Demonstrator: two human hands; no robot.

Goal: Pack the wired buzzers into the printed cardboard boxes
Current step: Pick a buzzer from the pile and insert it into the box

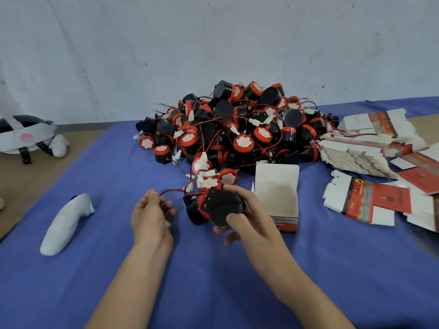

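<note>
My right hand (247, 214) grips a black round buzzer (223, 206) with a red rim, just left of an open printed cardboard box (279, 198) whose white lid flap stands up. My left hand (152, 214) pinches the buzzer's thin red and black wire (169, 191), which runs across to the buzzer. Another black buzzer (193, 211) lies on the cloth between my hands. A big pile of black and red buzzers (237, 129) with white connectors sits behind them.
Flat unfolded red and white boxes (365, 203) lie in stacks at the right (356, 157). A white cloth-wrapped controller (66, 224) rests on the blue cloth (118, 257) at left. A headset (26, 136) sits at the far left. A grey wall stands behind.
</note>
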